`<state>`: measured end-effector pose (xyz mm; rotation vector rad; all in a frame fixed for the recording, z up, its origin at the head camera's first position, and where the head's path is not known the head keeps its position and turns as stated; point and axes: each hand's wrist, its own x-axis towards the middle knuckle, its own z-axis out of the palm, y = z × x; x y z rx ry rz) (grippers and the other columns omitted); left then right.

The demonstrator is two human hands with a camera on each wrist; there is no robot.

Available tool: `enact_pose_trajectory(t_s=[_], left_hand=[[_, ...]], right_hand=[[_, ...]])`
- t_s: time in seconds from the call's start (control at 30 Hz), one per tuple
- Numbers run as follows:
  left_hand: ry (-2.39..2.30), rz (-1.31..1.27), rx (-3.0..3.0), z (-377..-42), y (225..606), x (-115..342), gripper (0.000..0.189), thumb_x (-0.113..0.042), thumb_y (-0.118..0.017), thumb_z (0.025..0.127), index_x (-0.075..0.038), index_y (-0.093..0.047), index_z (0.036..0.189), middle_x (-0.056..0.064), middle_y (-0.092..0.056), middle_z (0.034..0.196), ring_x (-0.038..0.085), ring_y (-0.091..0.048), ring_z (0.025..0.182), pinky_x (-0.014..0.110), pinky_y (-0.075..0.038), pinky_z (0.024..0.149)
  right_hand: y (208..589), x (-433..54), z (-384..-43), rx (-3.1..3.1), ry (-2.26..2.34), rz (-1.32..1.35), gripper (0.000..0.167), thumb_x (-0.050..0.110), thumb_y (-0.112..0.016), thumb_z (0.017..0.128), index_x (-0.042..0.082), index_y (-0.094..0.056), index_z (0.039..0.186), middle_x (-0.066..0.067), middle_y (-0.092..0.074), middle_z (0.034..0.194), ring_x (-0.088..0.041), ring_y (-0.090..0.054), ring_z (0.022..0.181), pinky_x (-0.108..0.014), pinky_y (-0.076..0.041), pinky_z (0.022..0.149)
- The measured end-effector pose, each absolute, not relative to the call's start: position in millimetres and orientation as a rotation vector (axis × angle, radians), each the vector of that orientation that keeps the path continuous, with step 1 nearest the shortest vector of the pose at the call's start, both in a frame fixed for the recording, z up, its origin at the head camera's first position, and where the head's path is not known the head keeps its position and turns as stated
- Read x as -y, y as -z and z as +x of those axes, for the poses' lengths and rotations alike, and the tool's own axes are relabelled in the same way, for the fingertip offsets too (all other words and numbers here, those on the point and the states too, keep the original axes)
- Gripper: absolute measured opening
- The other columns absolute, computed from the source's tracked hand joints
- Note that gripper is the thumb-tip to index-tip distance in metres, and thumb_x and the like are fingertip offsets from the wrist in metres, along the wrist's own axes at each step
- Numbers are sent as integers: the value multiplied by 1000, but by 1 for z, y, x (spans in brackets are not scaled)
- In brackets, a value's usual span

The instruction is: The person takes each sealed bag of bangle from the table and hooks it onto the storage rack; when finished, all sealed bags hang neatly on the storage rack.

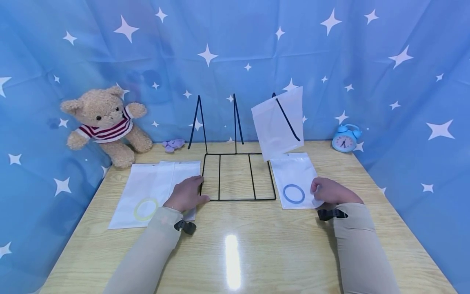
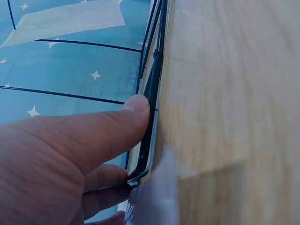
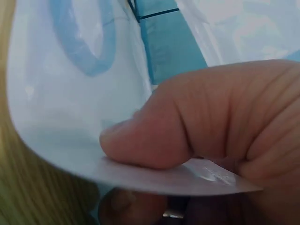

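A black wire rack [image 1: 235,200] with three upright hooks stands on the table, and my left hand [image 1: 186,194] grips its front left corner. In the left wrist view, the thumb [image 2: 126,117] presses on the rod while the fingers lie on the other side of the corner. My right hand [image 1: 335,191] pinches the lower right corner of a white flat bag [image 1: 293,167] between thumb and fingers. A blue ring [image 1: 284,192] shows on that bag, and the right wrist view shows its held edge bent up. Another white bag [image 1: 271,118] hangs tilted on the right hook.
Left of the rack lie two overlapping white bags [image 1: 128,196], one showing a yellow ring [image 1: 136,210]. A teddy bear [image 1: 106,118] and a small purple toy [image 1: 174,145] sit at the back left. A blue alarm clock [image 1: 344,139] stands at the back right, before a starry curtain [image 1: 367,61].
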<state>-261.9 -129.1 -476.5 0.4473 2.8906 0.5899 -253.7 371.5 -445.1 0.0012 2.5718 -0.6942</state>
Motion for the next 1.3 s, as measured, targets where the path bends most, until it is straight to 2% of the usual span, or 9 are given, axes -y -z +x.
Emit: enact_pose_trajectory(t_s=[0.23,0.47,0.63,0.77,0.97,1.07,1.17,1.23,1.3], left_hand=[[-586,457,-2899,-262,477,130,81,-39,-80,95,0,-46,158,19,-45,163,40,-44,150,59,-39,120],[-582,450,-2898,-262,477,130,81,-40,-79,95,-1,-46,158,19,-46,163,40,-44,150,59,-40,120],[-580,448,-2888,-263,478,130,80,-40,-79,95,-1,-46,158,19,-45,164,40,-43,151,59,-39,120],[-586,449,-2887,-264,479,130,80,-40,-78,96,-1,-46,158,19,-45,164,40,-43,151,59,-39,121],[-585,439,-2884,-264,480,130,81,-40,-79,95,-2,-46,158,20,-44,164,40,-42,151,59,-38,121],[-602,419,-2871,-262,478,129,82,-41,-79,95,-2,-45,159,19,-43,165,40,-41,152,59,-37,122],[-613,410,-2862,-261,477,129,82,-41,-79,95,-2,-45,159,18,-43,165,40,-41,152,58,-36,123],[-608,411,-2865,-261,476,129,82,-41,-79,95,-2,-45,159,18,-43,165,39,-41,152,58,-36,123],[-601,417,-2868,-261,477,129,81,-40,-79,95,-2,-46,158,19,-43,165,40,-41,152,58,-37,122]], right_hand=[[438,-373,-252,-2655,705,-26,44,3,-60,92,4,-68,134,-30,-54,144,-44,-50,119,-58,-49,98],[433,-373,-251,-2723,721,28,55,3,-52,96,2,-56,151,-36,-39,158,-49,-44,129,-69,-42,108],[428,-371,-250,-2764,844,154,54,6,-47,102,4,-50,156,-34,-29,165,-47,-40,130,-63,-42,105],[425,-368,-248,-2829,952,226,51,12,-48,107,6,-48,158,-30,-32,166,-43,-52,118,-55,-49,96],[421,-365,-246,-2943,1015,246,50,9,-47,106,6,-51,156,-30,-35,165,-43,-49,121,-46,-48,83],[418,-364,-245,-3003,1031,257,50,7,-47,105,7,-54,154,-30,-48,155,-37,-57,95,-38,-48,68],[416,-364,-245,-3065,1058,292,51,7,-46,103,8,-57,152,-25,-66,106,-26,-53,65,-32,-46,56],[415,-364,-244,-3100,1100,329,52,7,-45,102,9,-58,152,-14,-57,76,-21,-48,54,-31,-45,50],[414,-364,-245,-3135,1146,381,51,8,-45,102,11,-59,151,-7,-46,66,-18,-46,52,-30,-44,48]])
